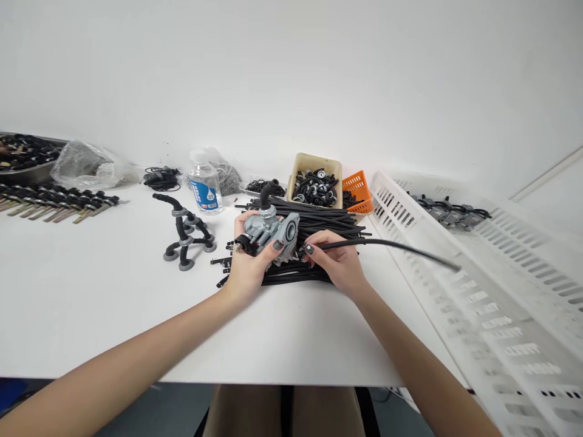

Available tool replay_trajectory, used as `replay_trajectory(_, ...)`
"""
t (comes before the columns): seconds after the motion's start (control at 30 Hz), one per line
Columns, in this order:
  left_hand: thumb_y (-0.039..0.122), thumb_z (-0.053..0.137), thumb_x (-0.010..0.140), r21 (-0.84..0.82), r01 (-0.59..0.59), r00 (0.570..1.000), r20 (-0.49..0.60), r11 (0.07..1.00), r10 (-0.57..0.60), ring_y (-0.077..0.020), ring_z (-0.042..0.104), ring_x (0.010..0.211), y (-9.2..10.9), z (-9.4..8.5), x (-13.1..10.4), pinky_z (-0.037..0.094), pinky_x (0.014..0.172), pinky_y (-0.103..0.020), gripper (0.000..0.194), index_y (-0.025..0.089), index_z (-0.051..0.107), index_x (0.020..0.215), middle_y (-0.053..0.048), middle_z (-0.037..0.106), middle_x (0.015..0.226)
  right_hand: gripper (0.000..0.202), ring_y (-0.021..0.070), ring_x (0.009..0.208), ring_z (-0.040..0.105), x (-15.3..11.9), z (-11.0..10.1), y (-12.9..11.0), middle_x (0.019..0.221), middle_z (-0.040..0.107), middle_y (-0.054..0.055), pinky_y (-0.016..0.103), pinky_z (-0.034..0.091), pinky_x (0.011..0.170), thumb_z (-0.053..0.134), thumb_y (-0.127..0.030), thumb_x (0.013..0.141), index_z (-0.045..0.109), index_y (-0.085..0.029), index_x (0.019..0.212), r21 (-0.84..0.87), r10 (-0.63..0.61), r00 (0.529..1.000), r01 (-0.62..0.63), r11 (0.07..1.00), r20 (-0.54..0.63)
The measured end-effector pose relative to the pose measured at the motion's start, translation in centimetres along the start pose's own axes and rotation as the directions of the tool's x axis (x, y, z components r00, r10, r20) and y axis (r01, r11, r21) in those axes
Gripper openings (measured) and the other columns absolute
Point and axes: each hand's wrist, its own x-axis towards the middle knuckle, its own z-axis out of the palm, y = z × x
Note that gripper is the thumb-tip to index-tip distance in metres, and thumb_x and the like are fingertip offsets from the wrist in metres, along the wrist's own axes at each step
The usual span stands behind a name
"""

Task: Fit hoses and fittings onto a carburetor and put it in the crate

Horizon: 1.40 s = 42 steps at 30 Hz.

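My left hand (pixel 248 264) is wrapped round a silver metal carburetor (pixel 264 227), held above the table with a black rubber elbow (pixel 268 193) at its top. In my right hand (pixel 336 261), thumb and fingers pinch a thin black rubber hose (pixel 392 243) close to one end. That end sits against the carburetor's lower right side; whether it is pushed on I cannot tell. The hose's long free end sticks out to the right. Beneath and behind both hands lies a pile of black hoses (pixel 328 218).
Left of my hands stand black elbows with grey rings (pixel 182 237). Behind are a clear bottle (pixel 204 185), a beige bin of small parts (pixel 298 167) and an orange basket (pixel 362 188). White slatted crates (pixel 396 203) line the right, one holding carburetors (pixel 449 212). Levered parts (pixel 59 200) lie far left.
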Motion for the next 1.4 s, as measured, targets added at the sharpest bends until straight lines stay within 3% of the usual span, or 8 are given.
replay_trajectory(0.3, 0.057, 0.089, 0.063, -0.016, -0.03, 0.998, -0.053, 0.999, 0.03, -0.0188, 0.068, 0.098, -0.3, -0.4, 0.8, 0.054, 0.091, -0.032, 0.07, 0.027, 0.054, 0.116, -0.002, 0.07, 0.109, 0.029, 0.012, 0.059, 0.067, -0.1, 0.2, 1.0, 0.067, 0.071, -0.001, 0.024, 0.055, 0.054, 0.081, -0.047, 0.08, 0.068, -0.02, 0.08, 0.232, 0.088, 0.995, -0.097, 0.968, 0.051)
replay_trajectory(0.47, 0.053, 0.086, 0.069, 0.003, -0.05, 0.997, -0.063, 0.999, 0.05, -0.0154, 0.068, 0.086, -0.9, -0.7, 0.8, 0.057, 0.08, -0.028, 0.063, 0.028, 0.053, 0.116, 0.001, 0.068, 0.098, 0.026, 0.0129, 0.06, 0.069, -0.8, 1.3, 1.4, 0.069, 0.071, 0.0, 0.026, 0.058, 0.057, 0.079, -0.043, 0.083, 0.066, -0.021, 0.084, 0.208, 0.065, 0.997, -0.073, 0.975, 0.041)
replay_trajectory(0.7, 0.052, 0.087, 0.068, 0.004, -0.001, 0.985, -0.173, 1.0, 0.002, -0.0128, 0.066, 0.073, -0.3, 0.0, 0.0, 0.059, 0.067, -0.023, 0.064, 0.028, 0.053, 0.116, 0.002, 0.066, 0.092, 0.025, 0.0139, 0.064, 0.07, -1.6, 2.6, 2.3, 0.079, 0.069, 0.002, 0.029, 0.061, 0.059, 0.077, -0.043, 0.085, 0.065, -0.021, 0.084, 0.143, -0.017, 1.0, 0.014, 0.99, 0.018)
replay_trajectory(0.87, 0.049, 0.088, 0.068, 0.006, -0.006, 0.982, -0.191, 1.0, 0.008, -0.0127, 0.065, 0.076, 0.1, 0.3, -0.5, 0.059, 0.071, -0.024, 0.061, 0.027, 0.055, 0.114, 0.002, 0.066, 0.094, 0.023, 0.0134, 0.065, 0.07, -1.5, 2.7, 2.2, 0.082, 0.069, 0.001, 0.029, 0.061, 0.06, 0.078, -0.04, 0.084, 0.065, -0.021, 0.083, 0.182, -0.009, 1.0, 0.006, 0.983, 0.017)
replay_trajectory(1.03, 0.056, 0.09, 0.059, -0.068, 0.132, 0.972, -0.188, 0.989, -0.143, -0.0169, 0.066, 0.084, 0.6, 0.8, -0.4, 0.058, 0.07, -0.026, 0.067, 0.026, 0.058, 0.11, 0.002, 0.064, 0.09, 0.026, 0.0127, 0.06, 0.066, -1.0, 1.9, 1.2, 0.07, 0.067, 0.0, 0.028, 0.057, 0.056, 0.08, -0.043, 0.081, 0.067, -0.02, 0.081, 0.168, 0.044, 0.994, -0.06, 0.984, 0.096)
replay_trajectory(1.23, 0.07, 0.082, 0.06, -0.147, 0.13, 0.986, -0.082, 0.981, -0.143, -0.0267, 0.068, 0.108, 0.4, 1.0, -0.3, 0.062, 0.087, -0.036, 0.066, 0.025, 0.062, 0.105, -0.003, 0.069, 0.1, 0.046, 0.0103, 0.059, 0.057, -0.8, 2.6, 1.0, 0.067, 0.059, -0.005, 0.024, 0.05, 0.056, 0.092, -0.045, 0.065, 0.054, -0.024, 0.079, 0.233, 0.007, 0.996, 0.015, 0.972, -0.093)
replay_trajectory(1.4, 0.069, 0.077, 0.068, -0.16, 0.108, 0.992, -0.053, 0.981, -0.117, -0.0282, 0.069, 0.111, -0.4, 0.5, -0.2, 0.063, 0.088, -0.037, 0.06, 0.024, 0.063, 0.105, -0.004, 0.072, 0.101, 0.056, 0.0111, 0.064, 0.055, -1.1, 3.5, 1.4, 0.076, 0.057, -0.007, 0.026, 0.049, 0.059, 0.09, -0.044, 0.068, 0.046, -0.029, 0.098, 0.235, -0.018, 0.987, 0.056, 0.97, -0.159)
